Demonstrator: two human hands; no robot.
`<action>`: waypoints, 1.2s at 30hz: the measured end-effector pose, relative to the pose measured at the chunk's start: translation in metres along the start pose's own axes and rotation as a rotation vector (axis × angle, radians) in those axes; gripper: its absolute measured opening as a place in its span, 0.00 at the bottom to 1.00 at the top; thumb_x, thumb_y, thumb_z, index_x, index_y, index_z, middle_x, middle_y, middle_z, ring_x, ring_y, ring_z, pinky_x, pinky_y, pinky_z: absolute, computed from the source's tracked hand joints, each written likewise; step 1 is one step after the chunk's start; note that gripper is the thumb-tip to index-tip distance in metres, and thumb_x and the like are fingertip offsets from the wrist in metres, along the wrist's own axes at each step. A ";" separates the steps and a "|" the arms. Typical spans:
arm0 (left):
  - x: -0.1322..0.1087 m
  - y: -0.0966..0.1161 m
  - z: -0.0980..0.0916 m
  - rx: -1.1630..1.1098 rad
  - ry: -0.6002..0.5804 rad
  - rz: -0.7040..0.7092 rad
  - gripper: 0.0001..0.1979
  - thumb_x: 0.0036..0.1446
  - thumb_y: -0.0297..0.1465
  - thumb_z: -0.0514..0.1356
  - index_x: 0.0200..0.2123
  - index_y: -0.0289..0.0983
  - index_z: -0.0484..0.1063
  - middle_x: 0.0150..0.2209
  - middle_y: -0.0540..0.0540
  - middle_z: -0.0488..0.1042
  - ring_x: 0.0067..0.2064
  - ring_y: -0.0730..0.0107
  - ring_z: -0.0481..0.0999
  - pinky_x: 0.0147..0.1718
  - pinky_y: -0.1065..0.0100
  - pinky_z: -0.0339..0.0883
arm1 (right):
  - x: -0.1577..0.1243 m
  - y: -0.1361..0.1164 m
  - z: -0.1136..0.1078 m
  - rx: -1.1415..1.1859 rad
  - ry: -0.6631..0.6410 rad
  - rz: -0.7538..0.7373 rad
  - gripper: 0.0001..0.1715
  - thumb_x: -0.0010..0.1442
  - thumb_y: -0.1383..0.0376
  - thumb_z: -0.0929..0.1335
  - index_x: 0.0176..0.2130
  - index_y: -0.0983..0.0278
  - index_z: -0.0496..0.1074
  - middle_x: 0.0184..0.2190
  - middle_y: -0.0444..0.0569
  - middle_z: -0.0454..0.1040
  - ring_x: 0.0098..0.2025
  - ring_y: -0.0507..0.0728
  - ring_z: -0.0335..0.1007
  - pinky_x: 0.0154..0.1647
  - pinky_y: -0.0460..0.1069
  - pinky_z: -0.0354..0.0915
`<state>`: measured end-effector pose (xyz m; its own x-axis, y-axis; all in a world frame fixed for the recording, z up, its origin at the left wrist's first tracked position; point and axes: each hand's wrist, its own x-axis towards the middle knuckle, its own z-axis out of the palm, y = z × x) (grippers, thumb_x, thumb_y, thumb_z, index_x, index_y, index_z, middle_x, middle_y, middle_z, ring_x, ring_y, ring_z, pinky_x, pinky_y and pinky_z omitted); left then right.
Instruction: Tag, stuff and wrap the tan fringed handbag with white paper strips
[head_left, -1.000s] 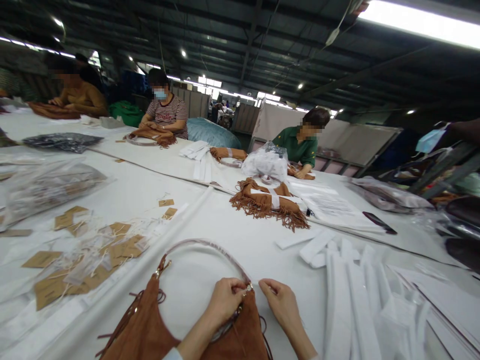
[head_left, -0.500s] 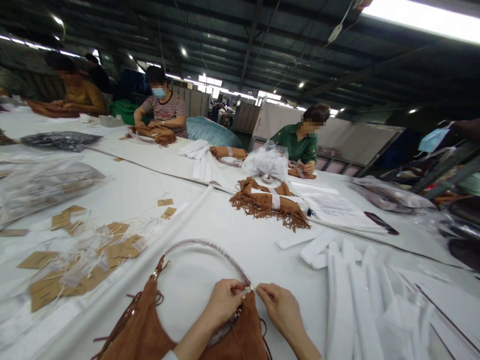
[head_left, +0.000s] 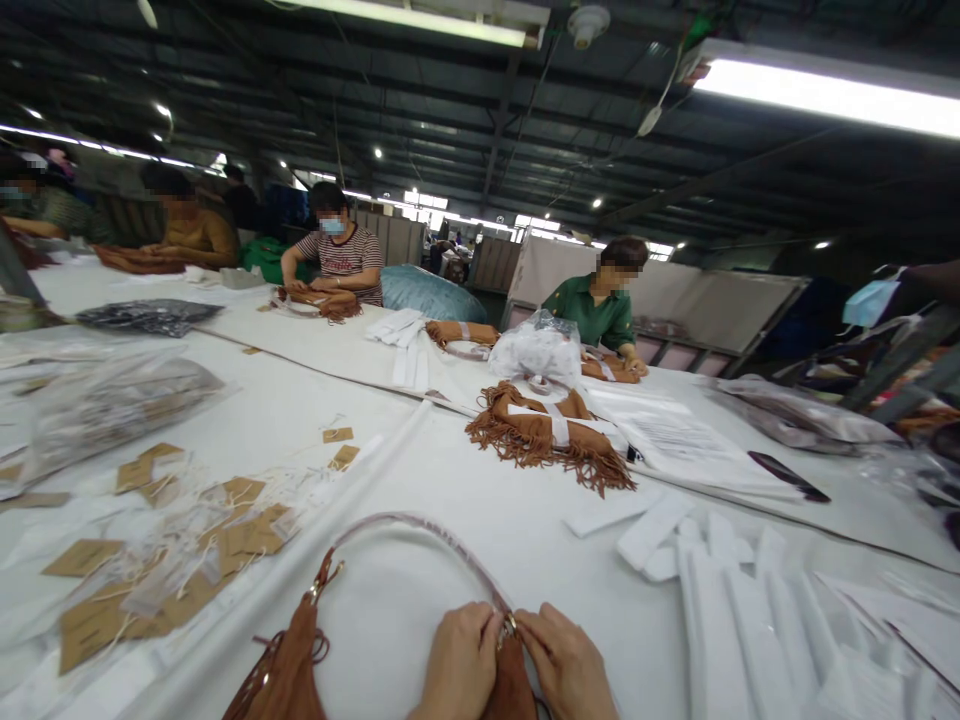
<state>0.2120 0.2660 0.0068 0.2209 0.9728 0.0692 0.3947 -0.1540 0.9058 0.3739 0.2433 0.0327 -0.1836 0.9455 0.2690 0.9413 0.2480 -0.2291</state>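
A brown suede handbag [head_left: 289, 670] with fringe lies on the white table at the bottom edge of the head view. Its curved handle [head_left: 405, 525] is wrapped in clear film and arches away from me. My left hand [head_left: 459, 665] and my right hand [head_left: 568, 665] meet at the gold ring [head_left: 508, 630] where the handle joins the bag on the right. Both hands have their fingers curled and pinched around that ring and the bag's top corner.
Brown paper tags [head_left: 225, 520] with strings lie to the left. White foam strips [head_left: 712, 570] are piled to the right. A folded fringed bag [head_left: 551, 435] lies further back. Three other people [head_left: 600, 305] work at the far side. Plastic bags [head_left: 105, 400] sit at the left.
The camera tilted up, so the bag sits lower in view. My right hand moved left and closed onto the ring beside my left hand.
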 end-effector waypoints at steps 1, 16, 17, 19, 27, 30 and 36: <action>0.000 0.000 0.000 0.011 0.003 0.010 0.17 0.62 0.35 0.46 0.26 0.38 0.69 0.29 0.43 0.74 0.32 0.63 0.71 0.34 0.66 0.54 | 0.000 0.000 0.000 -0.008 0.000 -0.010 0.20 0.69 0.58 0.56 0.38 0.55 0.74 0.27 0.45 0.71 0.32 0.54 0.70 0.32 0.46 0.61; 0.010 -0.001 -0.007 -0.473 -0.109 -0.341 0.26 0.50 0.53 0.51 0.24 0.34 0.69 0.19 0.47 0.67 0.19 0.72 0.64 0.19 0.70 0.53 | 0.001 -0.008 -0.004 -0.034 0.002 -0.033 0.22 0.69 0.58 0.56 0.37 0.56 0.75 0.26 0.45 0.68 0.30 0.53 0.68 0.29 0.46 0.57; 0.010 -0.002 -0.006 -0.448 -0.105 -0.308 0.26 0.49 0.53 0.52 0.22 0.34 0.68 0.18 0.48 0.65 0.19 0.73 0.63 0.20 0.70 0.53 | 0.002 -0.008 -0.004 -0.036 -0.001 -0.033 0.22 0.69 0.58 0.56 0.37 0.56 0.75 0.26 0.45 0.68 0.30 0.53 0.68 0.29 0.47 0.57; 0.010 -0.002 -0.003 -0.421 -0.101 -0.250 0.23 0.48 0.50 0.55 0.20 0.35 0.67 0.16 0.50 0.63 0.20 0.73 0.62 0.22 0.70 0.54 | 0.003 -0.007 -0.004 -0.030 -0.009 -0.037 0.22 0.69 0.57 0.55 0.38 0.56 0.75 0.26 0.45 0.69 0.29 0.53 0.68 0.29 0.47 0.57; 0.005 0.023 -0.032 -0.393 0.062 -0.071 0.17 0.59 0.42 0.50 0.26 0.37 0.66 0.24 0.49 0.67 0.28 0.70 0.66 0.30 0.70 0.59 | -0.005 -0.006 -0.024 0.130 0.122 -0.032 0.17 0.67 0.55 0.59 0.42 0.57 0.74 0.31 0.46 0.77 0.32 0.55 0.72 0.40 0.52 0.62; 0.008 0.040 -0.043 -0.452 0.044 0.044 0.16 0.61 0.42 0.49 0.28 0.37 0.66 0.27 0.49 0.68 0.32 0.69 0.68 0.33 0.69 0.61 | -0.002 -0.017 -0.035 0.303 0.127 0.069 0.16 0.64 0.54 0.62 0.39 0.58 0.75 0.30 0.45 0.77 0.31 0.55 0.71 0.39 0.51 0.63; 0.015 0.046 -0.042 -0.454 -0.061 0.130 0.14 0.60 0.40 0.52 0.28 0.37 0.66 0.29 0.49 0.66 0.34 0.68 0.67 0.36 0.69 0.61 | 0.017 -0.046 -0.046 0.642 0.000 0.186 0.18 0.62 0.53 0.63 0.36 0.62 0.75 0.28 0.46 0.76 0.29 0.55 0.69 0.32 0.47 0.63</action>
<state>0.1959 0.2813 0.0674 0.2996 0.9366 0.1816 -0.0664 -0.1694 0.9833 0.3406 0.2381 0.0912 -0.0344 0.9846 0.1716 0.6021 0.1574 -0.7828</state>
